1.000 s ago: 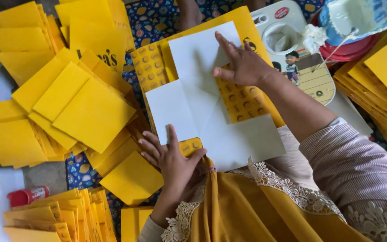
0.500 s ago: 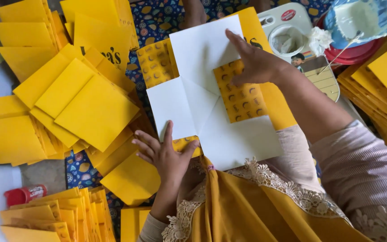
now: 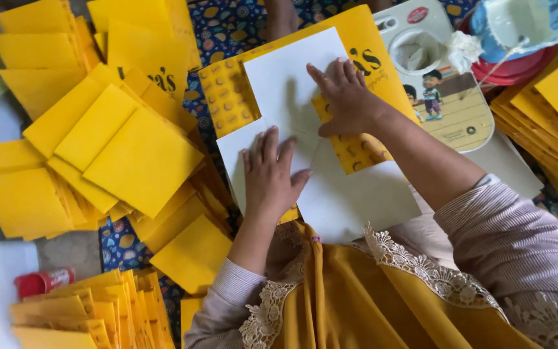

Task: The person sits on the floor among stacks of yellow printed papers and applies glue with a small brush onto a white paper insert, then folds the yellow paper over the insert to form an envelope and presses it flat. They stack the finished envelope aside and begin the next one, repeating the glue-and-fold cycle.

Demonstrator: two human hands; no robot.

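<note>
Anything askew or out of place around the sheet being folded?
Nothing looks damaged or spilled. The finished yellow envelopes lie in a loose, fanned heap rather than a squared stack, and a red-capped glue stick lies on its side at the lower left. Both hands, left and right, press flat on the white sheet.

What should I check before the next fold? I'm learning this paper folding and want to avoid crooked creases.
1. Left hand flat on the white flap: ok, palm and fingers pressing down.
2. Right hand holding the upper fold: ok, fingers spread on the paper.
3. Yellow printed sheet lying flat under the flaps: cannot tell, mostly covered.
4. Flap edges aligned: cannot tell, hands hide the meeting line.
5. Finished yellow envelopes clear of the work: ok, piled to the side.
6. Red glue stick within reach: ok, lying apart from the hands.
</note>
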